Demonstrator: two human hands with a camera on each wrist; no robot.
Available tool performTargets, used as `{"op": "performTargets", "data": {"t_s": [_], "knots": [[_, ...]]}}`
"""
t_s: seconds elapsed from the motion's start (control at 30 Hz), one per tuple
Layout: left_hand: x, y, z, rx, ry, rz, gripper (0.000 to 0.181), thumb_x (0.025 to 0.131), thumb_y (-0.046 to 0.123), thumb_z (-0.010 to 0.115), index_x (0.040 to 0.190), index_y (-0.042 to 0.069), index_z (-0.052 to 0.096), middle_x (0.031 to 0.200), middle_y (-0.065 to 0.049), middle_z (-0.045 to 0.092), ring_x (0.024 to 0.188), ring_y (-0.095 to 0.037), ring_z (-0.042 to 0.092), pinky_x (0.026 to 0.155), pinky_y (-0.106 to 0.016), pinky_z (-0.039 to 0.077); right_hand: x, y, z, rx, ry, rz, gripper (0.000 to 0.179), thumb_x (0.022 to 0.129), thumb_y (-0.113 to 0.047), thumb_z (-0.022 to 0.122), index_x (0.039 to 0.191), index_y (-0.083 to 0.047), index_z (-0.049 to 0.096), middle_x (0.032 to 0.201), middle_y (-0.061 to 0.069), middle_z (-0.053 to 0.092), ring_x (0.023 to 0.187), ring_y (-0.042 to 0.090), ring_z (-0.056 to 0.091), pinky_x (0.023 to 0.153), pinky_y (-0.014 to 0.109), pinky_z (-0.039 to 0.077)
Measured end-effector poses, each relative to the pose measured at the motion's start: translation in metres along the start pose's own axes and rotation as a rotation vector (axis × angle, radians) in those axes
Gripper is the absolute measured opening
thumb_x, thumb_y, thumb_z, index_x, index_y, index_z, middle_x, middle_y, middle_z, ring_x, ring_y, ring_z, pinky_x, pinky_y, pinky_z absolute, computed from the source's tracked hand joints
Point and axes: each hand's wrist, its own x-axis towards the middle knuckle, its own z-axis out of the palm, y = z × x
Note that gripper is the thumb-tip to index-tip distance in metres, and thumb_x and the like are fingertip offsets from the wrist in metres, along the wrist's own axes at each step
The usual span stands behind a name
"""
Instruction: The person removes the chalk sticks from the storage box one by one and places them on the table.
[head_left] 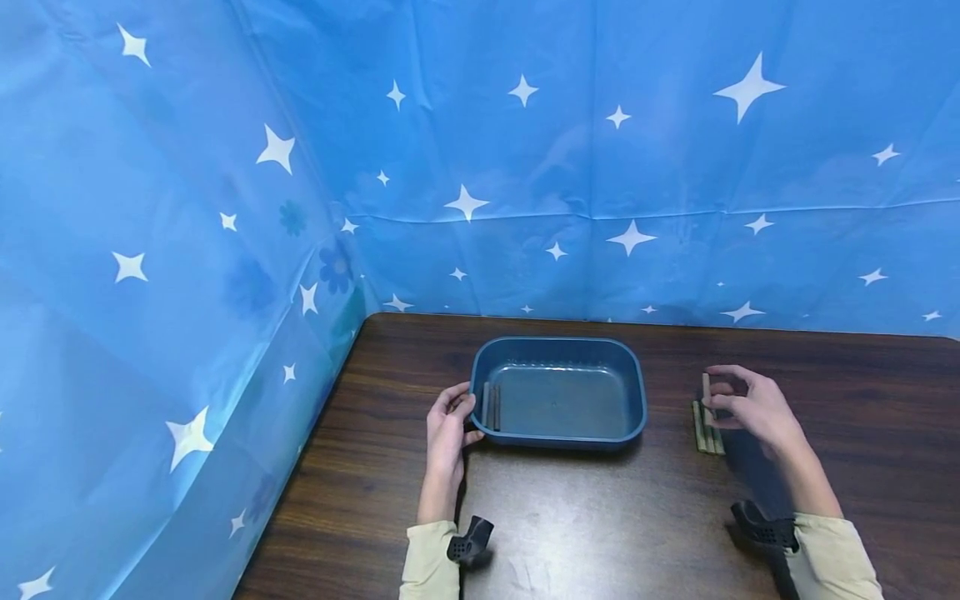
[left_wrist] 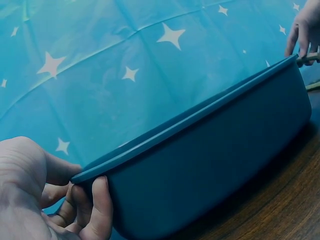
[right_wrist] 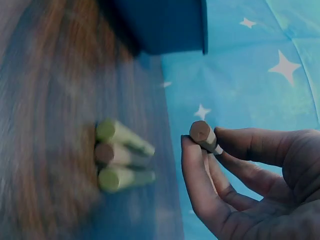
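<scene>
At the left end of a blue plastic basin (head_left: 558, 438), my left hand (head_left: 447, 429) pinches the rim between thumb and fingers. Two slim sticks (head_left: 491, 407), one greyish and one darker, lie side by side in the basin's left part. Right of the basin, my right hand (head_left: 767, 408) holds a short six-sided stick (right_wrist: 201, 133) with a brown end between thumb and fingertips, raised off the table. Beside that hand, three similar sticks (right_wrist: 114, 180) lie in a row on the table, two with green ends and one with a brownish end.
The dark wood-grain table (head_left: 555, 517) carries everything. A blue curtain (head_left: 540, 167) with white stars hangs behind it and along its left side. Black wrist devices (head_left: 469, 540) sit at both cream sleeves (head_left: 431, 562).
</scene>
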Motion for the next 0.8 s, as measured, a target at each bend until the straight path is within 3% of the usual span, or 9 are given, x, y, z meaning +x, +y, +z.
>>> {"op": "performTargets", "data": {"t_s": [0.43,0.63,0.8], "knots": [[-0.001,-0.002,-0.002,-0.010,-0.014,0.023,0.032,0.102,0.008,0.059,0.131,-0.005,0.060,0.104,-0.007,0.057,0.076,-0.012,0.057,0.050,-0.019,0.050,-0.007,0.020,-0.011,-0.178,0.003,0.048,0.049,0.098,0.007,0.058,0.142,0.020,0.042,0.110,0.036,0.064,0.087,0.029,0.072,0.067,0.040,0.063],[-0.002,-0.002,-0.002,0.003,-0.008,0.029,0.031,0.101,0.007,0.059,0.130,-0.005,0.061,0.103,-0.007,0.057,0.077,-0.014,0.057,0.051,-0.019,0.051,-0.009,0.025,-0.012,-0.240,-0.017,0.056,0.046,0.096,0.007,0.058,0.138,0.021,0.045,0.099,0.028,0.067,0.081,0.031,0.072,0.064,0.041,0.063],[-0.001,-0.002,0.000,0.000,-0.007,0.025,0.030,0.101,0.007,0.059,0.129,-0.003,0.062,0.103,-0.006,0.057,0.076,-0.013,0.057,0.051,-0.020,0.051,-0.009,0.026,-0.010,-0.259,-0.006,0.060,0.045,0.095,0.008,0.058,0.137,0.021,0.046,0.102,0.033,0.065,0.082,0.033,0.071,0.065,0.042,0.063]]}}
